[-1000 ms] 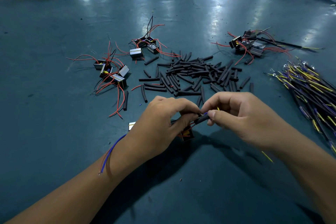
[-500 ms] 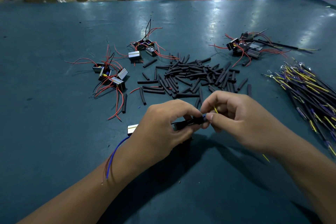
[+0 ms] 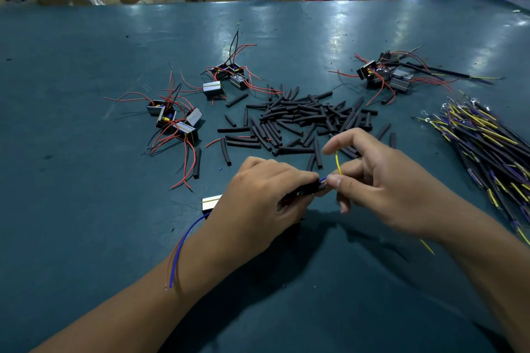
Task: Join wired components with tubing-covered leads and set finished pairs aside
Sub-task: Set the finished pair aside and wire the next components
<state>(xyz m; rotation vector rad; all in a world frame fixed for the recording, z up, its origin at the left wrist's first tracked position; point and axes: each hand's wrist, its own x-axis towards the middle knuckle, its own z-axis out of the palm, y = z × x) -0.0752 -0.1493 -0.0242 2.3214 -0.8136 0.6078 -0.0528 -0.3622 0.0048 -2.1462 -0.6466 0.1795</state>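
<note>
Mid-splice over the green table (image 3: 86,238), plenty of ways to fumble it

Biggest risk first: loose pile of black tubing pieces (image 3: 301,120) just beyond both hands, easy to scatter with a knuckle; bundle of yellow-and-purple leads (image 3: 487,146) off to the right, cut off by the edge, so no telling how many. Then the joint itself: left hand (image 3: 258,203) curled round a black tube (image 3: 311,190) and probably the component body, only a silver corner (image 3: 211,203) peeking out by the wrist, blue wire (image 3: 183,249) trailing down the forearm. Right hand (image 3: 381,186) pinching the tube's end, yellow lead (image 3: 338,163) sticking up between the fingers. Could slip the sleeve off the bare splice or snag that thin lead if tugged. Actual wire ends totally buried under fingertips, can't tell if joined. Finished pairs (image 3: 387,74) seemingly far right, blurry
</note>
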